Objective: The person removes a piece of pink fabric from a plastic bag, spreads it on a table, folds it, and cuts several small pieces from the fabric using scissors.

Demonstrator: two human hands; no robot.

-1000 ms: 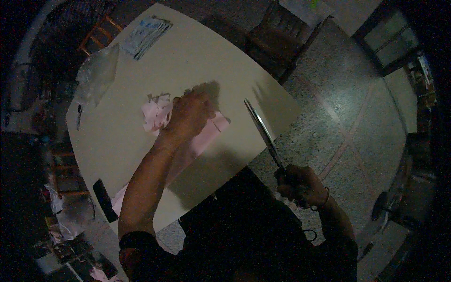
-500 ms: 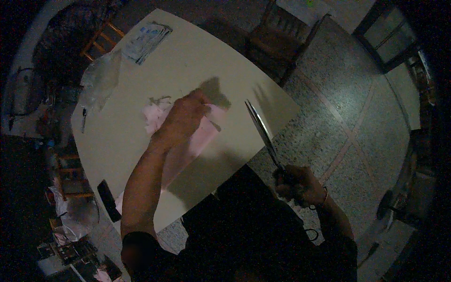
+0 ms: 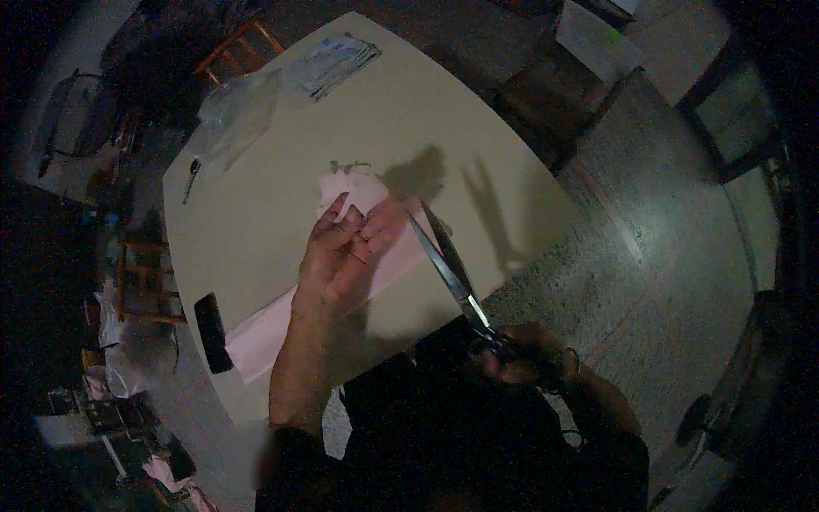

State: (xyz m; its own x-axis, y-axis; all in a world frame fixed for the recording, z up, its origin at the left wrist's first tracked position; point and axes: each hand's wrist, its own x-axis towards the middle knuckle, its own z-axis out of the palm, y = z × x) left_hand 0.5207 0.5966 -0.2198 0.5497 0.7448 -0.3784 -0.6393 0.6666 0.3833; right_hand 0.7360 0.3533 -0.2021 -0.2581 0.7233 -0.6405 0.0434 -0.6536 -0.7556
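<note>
A long, thin pink sheet (image 3: 260, 340), paper or cloth, lies slantwise across the pale table (image 3: 444, 102). My left hand (image 3: 345, 252) is on its upper part, palm partly turned up and fingers curled, gripping the sheet near its far end. Just beyond those fingers sits a small heap of pale pink scraps (image 3: 357, 189). Large scissors (image 3: 461, 290) are in my right hand (image 3: 529, 354), fingers wrapped round the handles. Their blades are slightly parted, with the tips at the sheet's far right end. Whether the sheet lies between the blades is hard to make out.
Near the table's left edge lies a dark oblong object (image 3: 212, 333). Further back are a small dark tool (image 3: 192, 179), a clear plastic sheet (image 3: 243, 115) and a bluish printed packet (image 3: 334, 64). Wooden chairs (image 3: 152, 282) stand left of the table; speckled floor (image 3: 614, 247) lies right.
My left hand has turned over, palm now showing, beside the scraps. My right hand has brought the scissors leftward to the sheet's end. The whole view has shifted.
</note>
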